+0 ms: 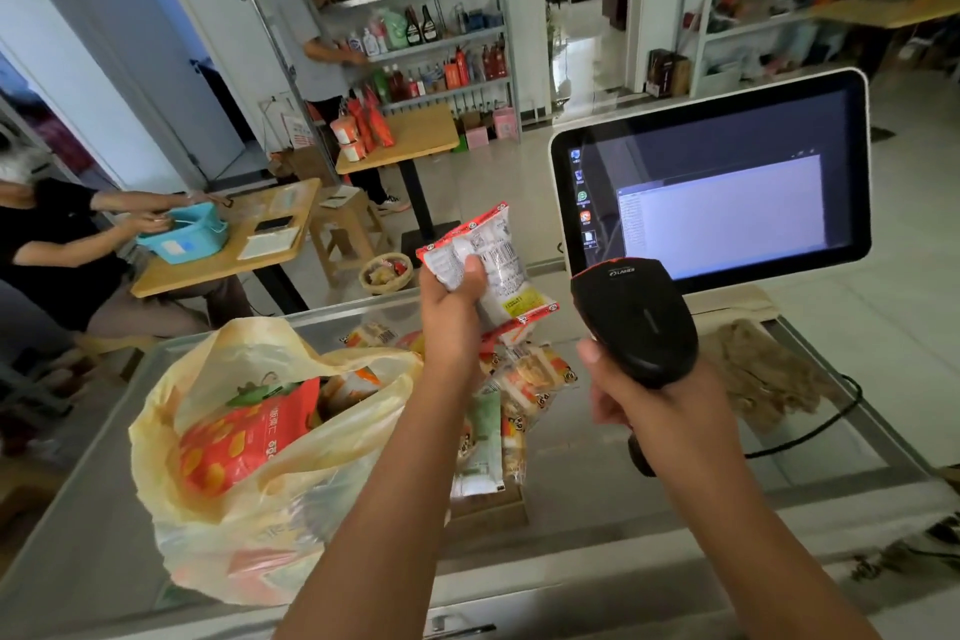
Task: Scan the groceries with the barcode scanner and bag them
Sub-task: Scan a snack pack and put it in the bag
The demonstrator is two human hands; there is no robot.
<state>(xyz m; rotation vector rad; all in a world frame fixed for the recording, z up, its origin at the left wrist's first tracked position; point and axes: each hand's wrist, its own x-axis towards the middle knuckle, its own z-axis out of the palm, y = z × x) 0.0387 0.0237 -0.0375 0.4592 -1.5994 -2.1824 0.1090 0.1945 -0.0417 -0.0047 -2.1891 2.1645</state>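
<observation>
A part-filled yellow bag (234, 525) sits toward the counter's (623, 509) left edge. The left hand (449, 307), arm stretched forward, wraps fingers and thumb round a snack packet (498, 250), held up above the loose packets (524, 385) mid-counter. Just beside it, the right hand (660, 405) grips the black scanner's (639, 312) handle, head raised.

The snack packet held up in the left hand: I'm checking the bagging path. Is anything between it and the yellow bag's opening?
Nothing visible stands in the way. The left hand holds the snack packet up in the air, and the yellow bag gapes open below and left of it, only air between.
</observation>
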